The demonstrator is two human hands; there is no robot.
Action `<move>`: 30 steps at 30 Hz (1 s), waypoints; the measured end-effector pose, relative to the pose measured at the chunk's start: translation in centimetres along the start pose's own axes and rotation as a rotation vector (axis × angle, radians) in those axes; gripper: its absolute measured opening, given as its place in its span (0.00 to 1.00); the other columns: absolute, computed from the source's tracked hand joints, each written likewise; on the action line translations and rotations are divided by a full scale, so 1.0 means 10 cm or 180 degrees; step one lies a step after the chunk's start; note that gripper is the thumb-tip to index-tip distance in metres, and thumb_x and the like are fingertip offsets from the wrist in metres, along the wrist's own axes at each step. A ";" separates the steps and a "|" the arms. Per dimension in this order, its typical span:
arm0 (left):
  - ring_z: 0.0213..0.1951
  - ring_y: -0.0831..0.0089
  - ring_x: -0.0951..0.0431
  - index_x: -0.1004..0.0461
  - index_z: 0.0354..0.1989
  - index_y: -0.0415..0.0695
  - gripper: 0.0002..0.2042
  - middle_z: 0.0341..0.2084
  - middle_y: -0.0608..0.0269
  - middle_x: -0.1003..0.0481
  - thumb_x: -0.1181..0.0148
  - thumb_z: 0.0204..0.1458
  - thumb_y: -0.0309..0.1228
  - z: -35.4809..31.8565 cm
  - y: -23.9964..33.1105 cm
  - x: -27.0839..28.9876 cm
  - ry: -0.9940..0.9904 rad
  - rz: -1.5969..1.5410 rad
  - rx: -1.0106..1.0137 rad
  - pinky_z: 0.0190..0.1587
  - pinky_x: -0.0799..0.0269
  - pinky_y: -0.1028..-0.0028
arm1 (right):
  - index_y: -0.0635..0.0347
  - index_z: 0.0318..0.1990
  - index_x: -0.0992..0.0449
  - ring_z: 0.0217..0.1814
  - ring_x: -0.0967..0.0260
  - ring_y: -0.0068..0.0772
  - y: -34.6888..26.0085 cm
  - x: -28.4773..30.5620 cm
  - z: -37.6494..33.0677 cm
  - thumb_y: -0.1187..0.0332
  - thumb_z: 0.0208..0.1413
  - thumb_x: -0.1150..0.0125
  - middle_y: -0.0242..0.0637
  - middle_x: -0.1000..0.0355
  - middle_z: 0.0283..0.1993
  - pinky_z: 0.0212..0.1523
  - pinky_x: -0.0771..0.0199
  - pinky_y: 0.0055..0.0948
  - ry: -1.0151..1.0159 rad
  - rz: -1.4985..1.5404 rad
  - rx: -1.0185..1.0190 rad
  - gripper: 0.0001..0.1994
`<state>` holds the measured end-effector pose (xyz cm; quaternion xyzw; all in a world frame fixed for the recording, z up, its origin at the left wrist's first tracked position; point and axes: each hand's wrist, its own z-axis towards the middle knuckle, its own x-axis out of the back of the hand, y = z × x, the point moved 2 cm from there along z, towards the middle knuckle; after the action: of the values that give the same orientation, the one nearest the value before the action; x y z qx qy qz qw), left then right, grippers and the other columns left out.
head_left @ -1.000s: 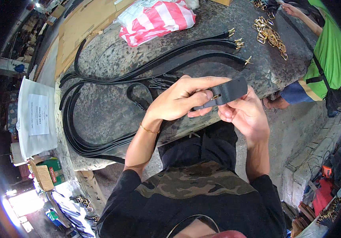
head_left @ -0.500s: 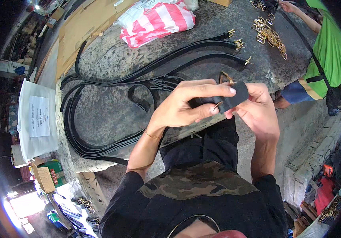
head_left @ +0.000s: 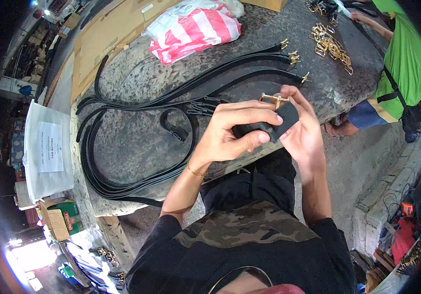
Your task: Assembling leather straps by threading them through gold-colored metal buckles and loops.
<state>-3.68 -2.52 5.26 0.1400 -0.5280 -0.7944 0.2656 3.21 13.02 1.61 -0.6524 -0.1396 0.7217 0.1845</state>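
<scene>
My left hand [head_left: 240, 125] is closed on a black belt strap [head_left: 289, 119], its index finger and thumb pinching it near the folded end. At the far side of that fold is a gold belt buckle [head_left: 275, 100], where my right hand [head_left: 306, 130] has its fingertips against the buckle's right end. The right thumb is partly hidden behind the strap. Several black belts [head_left: 122, 188] lie in long curves on the worktable to the left, some with gold buckles [head_left: 294, 58] at their far ends. A short coiled strap [head_left: 171, 128] lies inside their curve.
Loose gold buckles [head_left: 330, 44] are piled at the far right of the worktable [head_left: 132, 147]. A red-and-white striped bag [head_left: 196, 29] and flat cardboard [head_left: 105, 41] lie at the back. A white sack [head_left: 49, 152] hangs at the left edge. A person in green [head_left: 406, 63] stands at right.
The gold buckle has turned and now lies across the strap's far side. My right hand has shifted left and its fingers have reached up to the buckle.
</scene>
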 end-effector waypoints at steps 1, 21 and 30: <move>0.24 0.75 0.23 0.22 0.42 0.40 0.12 0.42 0.53 0.23 0.36 0.47 0.26 0.00 -0.01 0.00 0.0014 0.0049 -0.0097 0.26 0.29 0.76 | 0.65 0.55 0.36 0.39 0.27 0.28 0.03 0.02 -0.01 0.63 0.67 0.58 0.39 0.28 0.44 0.37 0.24 0.27 0.0189 -0.0205 0.0011 0.16; 0.16 0.76 0.25 0.23 0.37 0.30 0.16 0.30 0.49 0.23 0.35 0.49 0.34 -0.08 -0.06 0.03 -0.0134 -0.0521 0.0303 0.19 0.32 0.79 | 0.67 0.47 0.25 0.27 0.31 0.16 -0.32 0.05 0.00 0.67 0.55 0.36 0.33 0.25 0.36 0.29 0.24 0.19 -0.0206 -0.1801 -0.1010 0.16; 0.17 0.82 0.29 0.23 0.40 0.33 0.10 0.30 0.59 0.21 0.37 0.49 0.22 -0.09 -0.04 0.08 -0.0103 -0.0872 0.0182 0.19 0.36 0.81 | 0.70 0.48 0.28 0.28 0.32 0.25 -0.04 0.11 -0.11 0.73 0.54 0.38 0.40 0.28 0.32 0.22 0.38 0.20 -0.0340 -0.0623 -0.0884 0.15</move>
<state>-3.99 -3.54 4.58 0.2054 -0.5306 -0.8100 0.1420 4.28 13.83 0.63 -0.6156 -0.3103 0.7077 0.1543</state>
